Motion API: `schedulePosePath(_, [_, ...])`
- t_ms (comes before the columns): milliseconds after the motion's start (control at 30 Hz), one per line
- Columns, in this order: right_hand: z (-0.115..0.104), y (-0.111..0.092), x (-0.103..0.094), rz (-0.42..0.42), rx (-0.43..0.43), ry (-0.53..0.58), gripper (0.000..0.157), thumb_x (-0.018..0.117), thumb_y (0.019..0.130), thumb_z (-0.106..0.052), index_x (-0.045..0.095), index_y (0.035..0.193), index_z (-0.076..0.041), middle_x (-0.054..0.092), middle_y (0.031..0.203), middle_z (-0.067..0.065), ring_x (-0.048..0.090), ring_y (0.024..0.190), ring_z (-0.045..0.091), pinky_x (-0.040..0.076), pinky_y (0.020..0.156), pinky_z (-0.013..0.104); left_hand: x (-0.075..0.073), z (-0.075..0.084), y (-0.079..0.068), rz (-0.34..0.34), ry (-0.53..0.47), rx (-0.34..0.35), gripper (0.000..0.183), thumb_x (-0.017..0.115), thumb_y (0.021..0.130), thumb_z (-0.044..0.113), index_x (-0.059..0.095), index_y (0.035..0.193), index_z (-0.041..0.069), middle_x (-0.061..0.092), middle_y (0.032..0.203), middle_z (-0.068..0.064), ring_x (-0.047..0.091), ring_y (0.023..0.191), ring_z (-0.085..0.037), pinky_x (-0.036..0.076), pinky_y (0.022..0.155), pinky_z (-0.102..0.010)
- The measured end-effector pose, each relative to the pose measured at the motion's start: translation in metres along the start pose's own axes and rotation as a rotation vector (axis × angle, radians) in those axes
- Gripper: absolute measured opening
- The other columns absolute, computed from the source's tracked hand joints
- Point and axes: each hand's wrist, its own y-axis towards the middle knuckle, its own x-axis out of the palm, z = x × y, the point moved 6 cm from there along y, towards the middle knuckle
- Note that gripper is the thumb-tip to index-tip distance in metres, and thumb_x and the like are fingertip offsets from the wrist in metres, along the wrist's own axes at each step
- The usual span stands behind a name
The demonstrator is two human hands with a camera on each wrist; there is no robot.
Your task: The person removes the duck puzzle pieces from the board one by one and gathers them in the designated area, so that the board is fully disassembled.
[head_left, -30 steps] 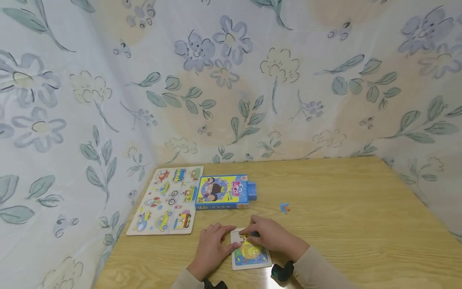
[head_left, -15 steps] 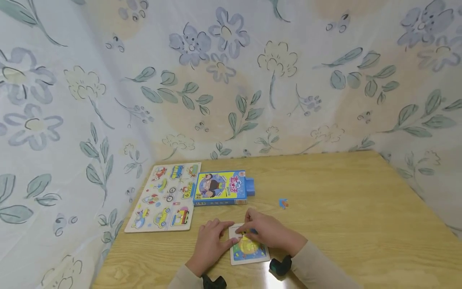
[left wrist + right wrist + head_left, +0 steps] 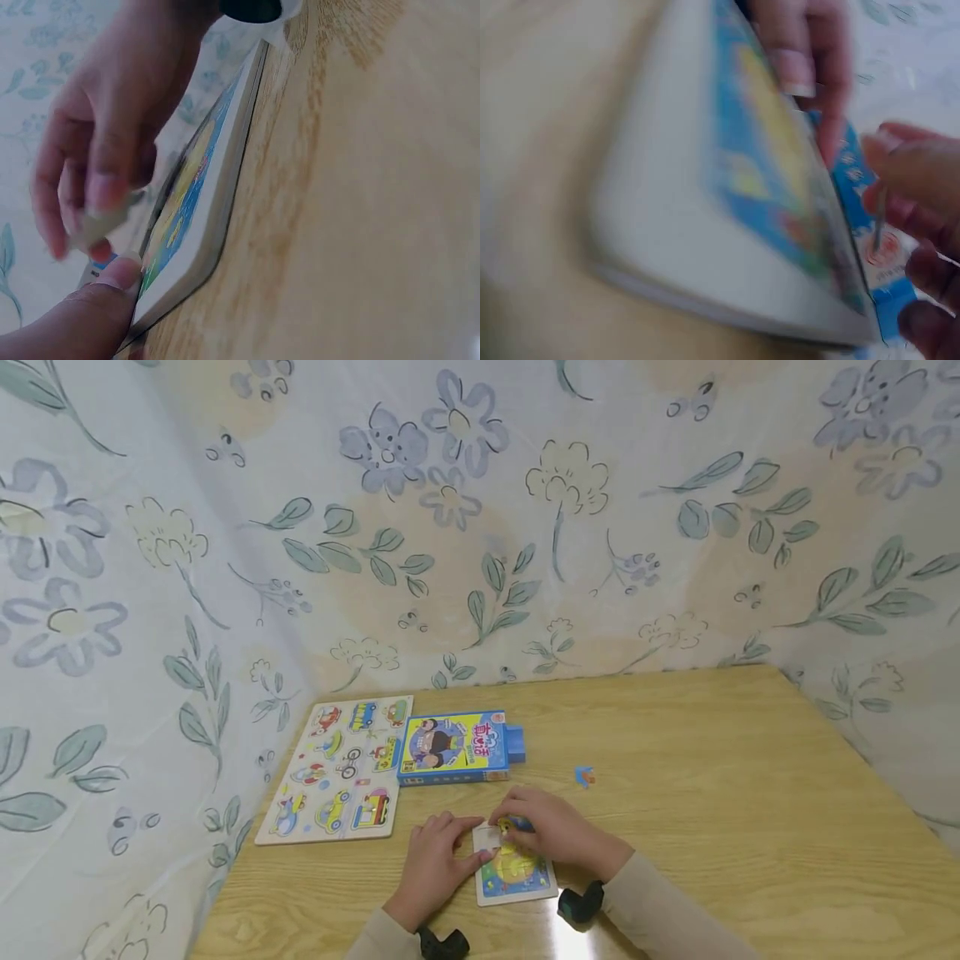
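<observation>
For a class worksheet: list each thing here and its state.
Small puzzle: partly filled, bare patch at upper left.
Thin piece: pinched by the right hand.
Left hand: touching the small puzzle's edge.
Blue-and-yellow box: lying flat, blue part sticking out at right.
Vehicle board: lying flat.
Blue-and-orange bit: lying loose on the table.

Reading 真心话 in large red characters [image 3: 483, 741], running down the right part of the blue-and-yellow box's [image 3: 442, 746] face. Bearing smaller lettering too, along the face and edge, too tiny for deciphering. Showing in the right wrist view: a round red sign [image 3: 889, 249] over blurred small print, plus illegible white characters [image 3: 853, 166] on blue.
</observation>
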Motion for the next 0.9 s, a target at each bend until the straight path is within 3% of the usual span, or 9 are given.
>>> schedulePosePath(100, [0.014, -0.006, -0.025, 0.055, 0.014, 0.122, 0.027, 0.074, 0.099, -0.012, 0.073, 0.126, -0.015, 0.068, 0.118, -0.006, 0.062, 0.108, 0.015, 0.053, 0.090, 0.039, 0.001, 0.002, 0.001, 0.002, -0.004, -0.002, 0.053, 0.076, 0.091, 0.057, 0.072, 0.134, 0.026, 0.044, 0.083, 0.014, 0.036, 0.077, -0.010, 0.027, 0.076, -0.037])
schedulePosePath(167, [0.030, -0.015, -0.051, 0.105, 0.052, 0.147, 0.029, 0.076, 0.097, -0.009, 0.072, 0.126, -0.009, 0.070, 0.118, -0.002, 0.064, 0.109, 0.018, 0.053, 0.088, 0.039, 0.002, 0.002, 0.001, 0.002, -0.007, -0.006, 0.054, 0.076, 0.090, 0.057, 0.072, 0.134, 0.026, 0.044, 0.083, 0.014, 0.037, 0.077, -0.010, 0.027, 0.077, -0.037])
schedulePosePath(267, [0.059, -0.038, -0.094, 0.187, 0.195, 0.066, 0.027, 0.081, 0.092, -0.006, 0.075, 0.119, -0.008, 0.072, 0.110, 0.000, 0.066, 0.099, 0.021, 0.053, 0.078, 0.038, 0.002, 0.003, 0.003, -0.005, -0.013, -0.014, 0.054, 0.077, 0.090, 0.056, 0.071, 0.135, 0.026, 0.044, 0.082, 0.013, 0.037, 0.078, -0.010, 0.027, 0.077, -0.037])
schedulePosePath(367, [0.091, -0.061, -0.119, 0.211, 0.310, -0.022, 0.023, 0.084, 0.088, -0.005, 0.079, 0.109, -0.009, 0.073, 0.106, 0.001, 0.067, 0.095, 0.024, 0.054, 0.077, 0.040, 0.000, 0.003, 0.005, -0.008, -0.013, -0.018, 0.054, 0.079, 0.089, 0.054, 0.071, 0.135, 0.026, 0.043, 0.082, 0.012, 0.037, 0.078, -0.011, 0.027, 0.077, -0.038])
schedulePosePath(467, [0.114, -0.073, -0.122, 0.165, 0.342, -0.058, 0.017, 0.085, 0.088, -0.007, 0.081, 0.104, -0.011, 0.072, 0.107, 0.001, 0.068, 0.099, 0.026, 0.055, 0.085, 0.046, 0.000, 0.002, 0.004, -0.006, -0.016, -0.018, 0.054, 0.078, 0.089, 0.054, 0.071, 0.135, 0.026, 0.043, 0.081, 0.012, 0.037, 0.077, -0.011, 0.026, 0.076, -0.038])
schedulePosePath(600, [0.127, -0.077, -0.114, 0.135, 0.327, -0.053, 0.011, 0.084, 0.089, -0.009, 0.082, 0.099, -0.013, 0.072, 0.107, 0.000, 0.067, 0.104, 0.030, 0.052, 0.093, 0.053, 0.001, 0.000, 0.002, -0.015, -0.027, -0.021, 0.055, 0.077, 0.090, 0.057, 0.071, 0.135, 0.027, 0.042, 0.081, 0.012, 0.036, 0.076, -0.011, 0.026, 0.076, -0.038])
schedulePosePath(767, [0.127, -0.076, -0.111, 0.147, 0.287, -0.086, 0.010, 0.082, 0.090, -0.007, 0.082, 0.098, -0.012, 0.071, 0.112, 0.005, 0.065, 0.109, 0.035, 0.051, 0.095, 0.054, -0.001, -0.001, 0.003, -0.020, -0.041, -0.030, 0.054, 0.078, 0.089, 0.056, 0.072, 0.134, 0.026, 0.043, 0.080, 0.012, 0.037, 0.076, -0.012, 0.026, 0.076, -0.039])
schedulePosePath(833, [0.121, -0.074, -0.113, 0.185, 0.259, -0.088, 0.011, 0.081, 0.091, -0.004, 0.082, 0.098, -0.012, 0.069, 0.114, 0.007, 0.065, 0.107, 0.033, 0.053, 0.091, 0.050, -0.001, -0.001, 0.003, -0.022, -0.045, -0.033, 0.054, 0.077, 0.090, 0.056, 0.072, 0.134, 0.026, 0.043, 0.080, 0.012, 0.037, 0.076, -0.011, 0.026, 0.076, -0.039])
schedulePosePath(900, [0.111, -0.069, -0.113, 0.231, 0.254, -0.021, 0.009, 0.079, 0.093, -0.005, 0.081, 0.098, -0.012, 0.066, 0.113, 0.005, 0.064, 0.102, 0.029, 0.053, 0.084, 0.043, -0.001, -0.001, 0.003, -0.024, -0.044, -0.036, 0.054, 0.077, 0.089, 0.057, 0.072, 0.133, 0.026, 0.044, 0.080, 0.012, 0.037, 0.076, -0.011, 0.027, 0.077, -0.038])
